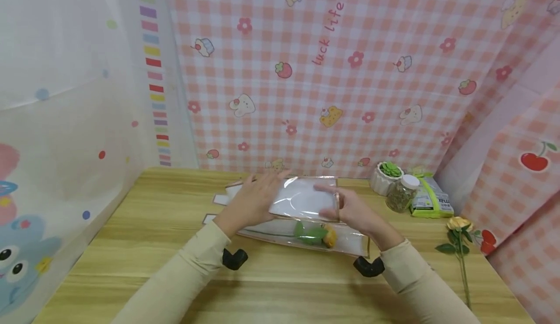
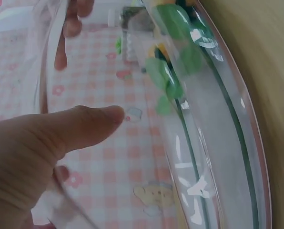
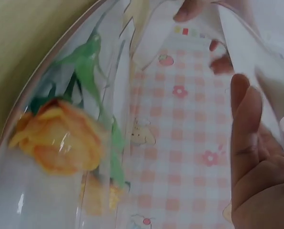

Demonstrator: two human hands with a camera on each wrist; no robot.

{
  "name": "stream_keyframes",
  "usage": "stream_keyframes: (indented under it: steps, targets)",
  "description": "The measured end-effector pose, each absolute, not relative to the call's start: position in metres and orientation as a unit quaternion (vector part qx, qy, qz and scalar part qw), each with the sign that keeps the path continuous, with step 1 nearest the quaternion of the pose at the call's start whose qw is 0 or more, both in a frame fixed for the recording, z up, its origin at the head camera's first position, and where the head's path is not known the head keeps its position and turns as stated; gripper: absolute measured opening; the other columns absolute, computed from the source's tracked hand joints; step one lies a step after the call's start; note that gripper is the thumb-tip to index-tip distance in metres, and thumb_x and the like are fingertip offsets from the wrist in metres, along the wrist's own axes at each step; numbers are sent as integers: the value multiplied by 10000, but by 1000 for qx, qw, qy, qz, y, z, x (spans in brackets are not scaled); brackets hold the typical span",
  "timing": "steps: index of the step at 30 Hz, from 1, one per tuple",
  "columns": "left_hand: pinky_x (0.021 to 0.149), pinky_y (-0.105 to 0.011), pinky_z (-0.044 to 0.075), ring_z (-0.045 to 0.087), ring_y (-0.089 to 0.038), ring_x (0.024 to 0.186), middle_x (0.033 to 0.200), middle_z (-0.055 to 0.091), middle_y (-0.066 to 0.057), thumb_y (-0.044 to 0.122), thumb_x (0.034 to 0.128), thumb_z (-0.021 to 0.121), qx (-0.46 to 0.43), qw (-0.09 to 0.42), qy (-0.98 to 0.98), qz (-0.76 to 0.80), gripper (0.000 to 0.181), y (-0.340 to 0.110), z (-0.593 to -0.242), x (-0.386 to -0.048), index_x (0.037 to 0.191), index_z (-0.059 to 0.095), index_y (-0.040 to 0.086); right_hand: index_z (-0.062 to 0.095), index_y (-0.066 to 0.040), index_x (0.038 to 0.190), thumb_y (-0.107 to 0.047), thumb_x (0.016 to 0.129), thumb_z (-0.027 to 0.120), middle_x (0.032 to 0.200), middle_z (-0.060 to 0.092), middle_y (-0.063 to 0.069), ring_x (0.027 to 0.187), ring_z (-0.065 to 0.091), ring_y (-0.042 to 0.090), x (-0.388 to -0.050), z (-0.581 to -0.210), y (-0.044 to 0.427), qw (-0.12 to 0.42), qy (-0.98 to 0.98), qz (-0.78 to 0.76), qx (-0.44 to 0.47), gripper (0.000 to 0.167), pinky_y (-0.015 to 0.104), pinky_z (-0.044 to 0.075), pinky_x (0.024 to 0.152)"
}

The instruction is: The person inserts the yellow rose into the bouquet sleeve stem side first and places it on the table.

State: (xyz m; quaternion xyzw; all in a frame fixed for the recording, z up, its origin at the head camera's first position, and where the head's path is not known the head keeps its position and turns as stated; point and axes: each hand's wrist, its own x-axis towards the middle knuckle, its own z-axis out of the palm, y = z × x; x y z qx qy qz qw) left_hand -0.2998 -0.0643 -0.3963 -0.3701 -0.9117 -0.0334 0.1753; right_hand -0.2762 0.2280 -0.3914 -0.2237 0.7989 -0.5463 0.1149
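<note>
My left hand (image 1: 258, 195) is spread, fingers straight, at one side of a clear, glossy sleeve (image 1: 297, 197); my right hand (image 1: 352, 212) is loosely open at its other end, thumb and fingers apart around the edge, and I cannot tell how firmly either one touches. The rectangular film has a thin brownish border. Just in front on the smooth, wood-grained tabletop (image 1: 288, 290), a second clear sleeve (image 1: 350, 240) encloses a ruffled orange rose (image 1: 330, 236) with green leaves.

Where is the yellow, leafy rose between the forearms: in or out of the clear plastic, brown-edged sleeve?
In: the rose lies within the sleeve, whose glare crosses its petals in the right wrist view.
</note>
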Motion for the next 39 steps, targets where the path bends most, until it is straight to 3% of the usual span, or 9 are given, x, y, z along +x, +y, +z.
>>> stream_keyframes:
  steps: [6, 8, 12, 17, 21, 24, 27, 33, 39]
  targets:
    - [1060, -582, 432, 483, -275, 1365, 1481, 514, -99, 469, 755, 886, -330, 126, -935, -38, 1025, -84, -402, -309, 1541, 363, 71, 414, -30, 1534, -85, 890, 774, 1123, 707, 169, 960, 685, 199, -285, -398, 242, 117, 807, -532, -228, 740, 302, 579, 802]
    - [1031, -575, 461, 500, -283, 1346, 1458, 530, -103, 452, 769, 882, -330, 120, -935, -43, 931, -89, -405, -312, 1488, 438, 62, 439, -32, 1521, -103, 927, 740, 1134, 700, 161, 962, 679, 175, -289, -400, 247, 112, 810, -526, -235, 669, 293, 573, 797]
    - [1007, -511, 502, 545, -277, 1287, 1393, 564, -96, 420, 799, 868, -339, 103, -934, -48, 834, -97, -413, -317, 1447, 483, 62, 443, 26, 1498, -112, 1022, 608, 1308, 623, 235, 1084, 656, 159, -297, -403, 260, 91, 803, -535, -246, 523, 317, 568, 870]
    - [1021, -454, 502, 571, -276, 1251, 1364, 587, -103, 386, 803, 872, -339, 95, -934, -66, 810, -106, -417, -320, 1436, 495, 50, 480, 26, 1468, -157, 1006, 646, 1428, 526, 275, 1289, 530, 392, -312, -408, 276, 45, 860, -447, -241, 524, 526, 491, 1013]
    - [981, -472, 519, 583, -291, 1214, 1328, 591, -113, 367, 790, 886, -353, 96, -927, -79, 786, -111, -419, -319, 1403, 515, 42, 467, 10, 1482, -165, 907, 775, 1485, 460, 282, 1363, 405, 506, -328, -422, 290, 68, 915, -298, -263, 676, 647, 379, 1072]
    - [963, -482, 523, 572, -297, 1210, 1324, 576, -113, 341, 783, 895, -359, 83, -925, -93, 791, -113, -422, -317, 1403, 505, 43, 460, 15, 1483, -143, 842, 830, 1469, 488, 274, 1322, 472, 481, -338, -435, 297, 98, 924, -232, -288, 757, 626, 393, 1078]
    - [955, -501, 518, 561, -292, 1218, 1332, 560, -104, 320, 777, 902, -352, 68, -928, -102, 799, -114, -424, -315, 1410, 491, 58, 475, 45, 1457, -112, 845, 818, 1416, 541, 273, 1261, 536, 463, -346, -442, 298, 108, 920, -228, -301, 718, 601, 432, 1056]
    - [978, -529, 495, 545, -293, 1244, 1340, 551, -98, 350, 790, 889, -338, 42, -936, -89, 809, -114, -430, -312, 1434, 484, 76, 575, 86, 1343, -66, 928, 721, 1294, 617, 289, 1172, 585, 478, -367, -448, 297, 57, 935, -228, -267, 466, 587, 492, 973]
    - [964, -559, 501, 533, -321, 1274, 1404, 525, -139, 364, 824, 858, -341, 24, -936, -80, 817, -114, -434, -307, 1475, 460, 72, 622, 104, 1249, -53, 891, 748, 1221, 651, 298, 1094, 626, 473, -388, -450, 299, 5, 950, -225, -216, 411, 566, 521, 923]
